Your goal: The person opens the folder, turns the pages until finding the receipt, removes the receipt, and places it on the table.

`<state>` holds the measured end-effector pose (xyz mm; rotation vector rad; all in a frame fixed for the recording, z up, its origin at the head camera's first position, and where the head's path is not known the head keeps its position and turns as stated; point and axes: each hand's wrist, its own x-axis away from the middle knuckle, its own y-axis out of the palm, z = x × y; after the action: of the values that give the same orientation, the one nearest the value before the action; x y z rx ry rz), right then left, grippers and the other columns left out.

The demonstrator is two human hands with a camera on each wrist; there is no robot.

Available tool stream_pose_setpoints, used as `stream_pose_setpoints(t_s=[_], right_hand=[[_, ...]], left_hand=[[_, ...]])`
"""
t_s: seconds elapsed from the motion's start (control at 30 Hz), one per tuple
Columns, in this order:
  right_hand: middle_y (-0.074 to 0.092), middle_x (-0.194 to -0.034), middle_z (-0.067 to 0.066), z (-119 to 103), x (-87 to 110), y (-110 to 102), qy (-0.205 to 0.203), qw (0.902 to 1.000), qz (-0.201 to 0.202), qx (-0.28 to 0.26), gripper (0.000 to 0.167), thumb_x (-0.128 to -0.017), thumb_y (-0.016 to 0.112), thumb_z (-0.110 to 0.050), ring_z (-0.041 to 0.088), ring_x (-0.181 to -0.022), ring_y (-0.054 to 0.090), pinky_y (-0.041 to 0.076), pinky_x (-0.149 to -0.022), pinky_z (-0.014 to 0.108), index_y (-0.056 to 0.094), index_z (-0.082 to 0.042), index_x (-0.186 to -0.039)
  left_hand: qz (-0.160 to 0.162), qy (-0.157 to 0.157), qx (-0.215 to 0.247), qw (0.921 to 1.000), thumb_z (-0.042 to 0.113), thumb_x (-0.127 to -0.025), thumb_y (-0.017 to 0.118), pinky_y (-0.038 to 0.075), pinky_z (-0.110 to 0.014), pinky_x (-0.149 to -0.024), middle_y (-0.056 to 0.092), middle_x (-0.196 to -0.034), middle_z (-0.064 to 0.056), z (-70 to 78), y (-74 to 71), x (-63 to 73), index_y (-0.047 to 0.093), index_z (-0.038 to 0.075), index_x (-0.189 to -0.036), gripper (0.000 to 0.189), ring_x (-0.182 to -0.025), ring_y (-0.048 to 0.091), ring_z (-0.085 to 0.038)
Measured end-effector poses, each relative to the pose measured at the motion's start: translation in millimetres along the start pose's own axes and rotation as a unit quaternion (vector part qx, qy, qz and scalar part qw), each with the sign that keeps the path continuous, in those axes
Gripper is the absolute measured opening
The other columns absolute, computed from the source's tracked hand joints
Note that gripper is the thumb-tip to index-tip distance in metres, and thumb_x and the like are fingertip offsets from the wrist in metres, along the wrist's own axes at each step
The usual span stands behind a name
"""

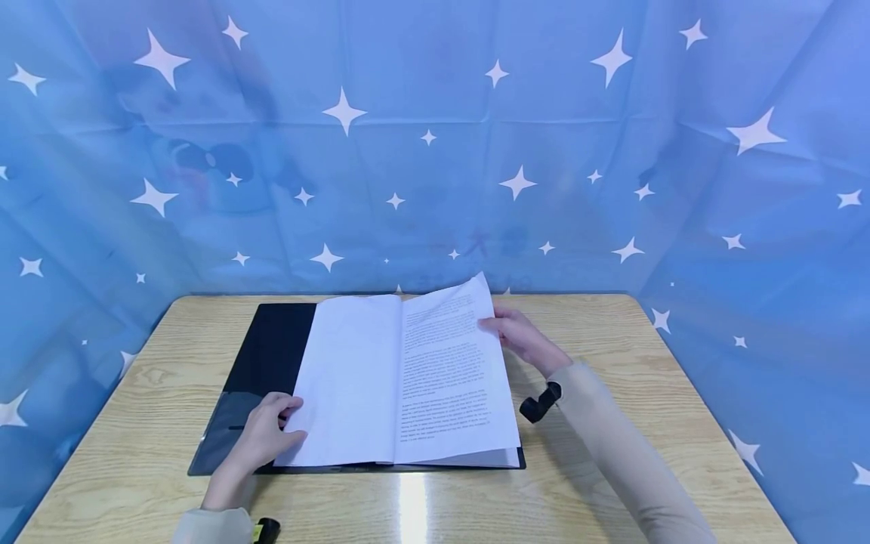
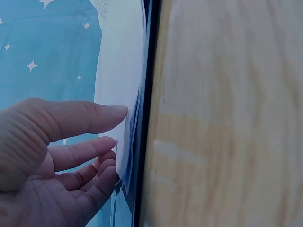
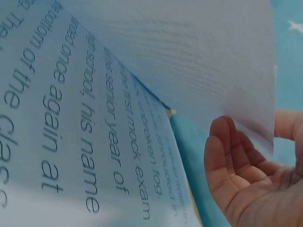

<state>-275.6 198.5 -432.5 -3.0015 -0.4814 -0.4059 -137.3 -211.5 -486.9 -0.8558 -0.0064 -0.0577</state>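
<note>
A black folder [image 1: 272,340] lies open on the table, holding a stack of white sheets. On its left side is a blank white page [image 1: 350,378]; the right side shows a printed page [image 1: 445,378]. My left hand [image 1: 265,431] rests its thumb and fingertips at the blank page's left edge, with a gap between thumb and index finger. My right hand [image 1: 522,336] holds the upper right edge of the printed page, which is lifted and bent. In the right wrist view, the fingers [image 3: 220,156] are behind the raised sheet, with another printed page [image 3: 80,127] below it.
The wooden table [image 1: 584,325] has rounded far corners. A blue curtain [image 1: 435,166] with white stars hangs behind it and at both sides. A black wrist camera [image 1: 540,403] sits at my right wrist, and another dark device [image 1: 266,530] at the left.
</note>
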Motion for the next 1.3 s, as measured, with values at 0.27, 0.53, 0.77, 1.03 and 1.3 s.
stream_pose_setpoints(t_s=[0.27,0.53,0.77,1.03,1.3], right_hand=[[0.067,-0.097,0.004,-6.3,8.2,8.5,-0.004,0.9999,-0.015,-0.001,0.044,-0.096,0.050,-0.016,0.012,-0.081,0.065,0.049,-0.069,0.025,0.043,0.009,-0.132],[0.067,-0.095,0.003,-15.3,17.6,20.7,-0.032,0.9976,-0.054,-0.029,0.053,-0.096,0.051,-0.027,0.012,-0.079,0.066,0.051,-0.069,0.026,0.039,0.007,-0.134],[0.066,-0.100,0.005,-20.7,21.2,31.1,-0.025,0.9980,-0.057,-0.008,0.047,-0.096,0.051,-0.025,0.015,-0.084,0.065,0.050,-0.074,0.031,0.044,0.005,-0.131],[0.064,-0.105,0.008,-28.4,22.9,41.9,-0.013,0.9985,-0.053,0.002,0.043,-0.094,0.051,-0.021,0.018,-0.087,0.064,0.050,-0.072,0.032,0.046,0.001,-0.131],[0.062,-0.108,0.013,-42.5,20.5,59.2,-0.034,0.9976,-0.056,0.020,0.041,-0.090,0.055,-0.018,0.020,-0.087,0.064,0.052,-0.071,0.034,0.052,0.001,-0.127]], left_hand=[[-0.004,-0.001,-0.002,1.0000,-0.001,-0.070,0.076,0.050,-0.043,-0.076,0.052,-0.110,-0.019,2.1,-0.8,0.0,0.060,-0.010,-0.111,0.045,-0.087,0.053,-0.027],[-0.005,-0.001,-0.002,1.0000,-0.001,-0.070,0.075,0.050,-0.043,-0.076,0.052,-0.110,-0.019,3.3,-1.9,0.4,0.060,-0.010,-0.111,0.045,-0.087,0.053,-0.027],[-0.006,-0.003,-0.001,1.0000,0.000,-0.070,0.075,0.049,-0.043,-0.077,0.052,-0.111,-0.019,4.1,-2.1,0.7,0.059,-0.010,-0.111,0.044,-0.089,0.054,-0.028],[-0.006,-0.001,-0.004,1.0000,0.000,-0.070,0.075,0.050,-0.044,-0.077,0.052,-0.111,-0.020,4.5,-1.8,0.6,0.060,-0.010,-0.111,0.044,-0.088,0.054,-0.028],[-0.003,0.001,-0.003,1.0000,-0.001,-0.070,0.075,0.050,-0.044,-0.077,0.052,-0.110,-0.020,4.7,-1.2,1.5,0.060,-0.010,-0.110,0.044,-0.088,0.053,-0.027]])
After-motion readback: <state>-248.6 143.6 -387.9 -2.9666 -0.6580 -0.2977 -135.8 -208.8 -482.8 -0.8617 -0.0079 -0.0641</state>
